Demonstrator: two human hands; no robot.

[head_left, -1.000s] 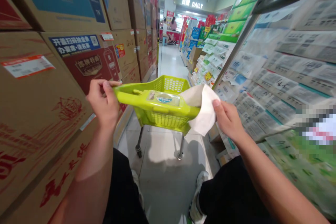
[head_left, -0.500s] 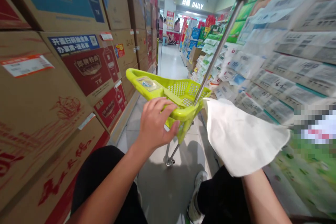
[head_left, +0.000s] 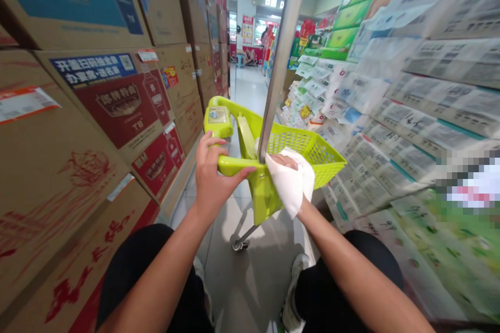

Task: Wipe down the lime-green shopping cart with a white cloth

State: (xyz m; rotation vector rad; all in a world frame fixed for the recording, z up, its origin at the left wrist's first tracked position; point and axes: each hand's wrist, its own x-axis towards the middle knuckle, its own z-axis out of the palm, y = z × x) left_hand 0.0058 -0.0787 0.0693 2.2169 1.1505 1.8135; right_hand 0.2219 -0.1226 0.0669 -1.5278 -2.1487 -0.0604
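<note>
A small lime-green shopping cart [head_left: 265, 192] with a perforated basket stands between my knees. A metal pole [head_left: 278, 67] rises from its near side. My left hand [head_left: 214, 166] is closed round the cart's near handle, fingers over the top and thumb along the side toward the pole. My right hand [head_left: 287, 161] is mostly covered by a white cloth [head_left: 292, 184] and presses it on the cart just right of the pole's foot. Some of its fingers show above the cloth; the rest are hidden.
Stacked cardboard boxes [head_left: 105, 99] line the left side. Piled packs of tissue [head_left: 422, 93] fill the right. A caster [head_left: 238, 243] of the cart sits on the tiled floor [head_left: 230, 291]. The aisle runs ahead toward a person in the distance.
The cart has turned, with its basket now pointing right. My right hand has carried the cloth leftward onto the cart by the pole. My left hand has shifted slightly left on the handle.
</note>
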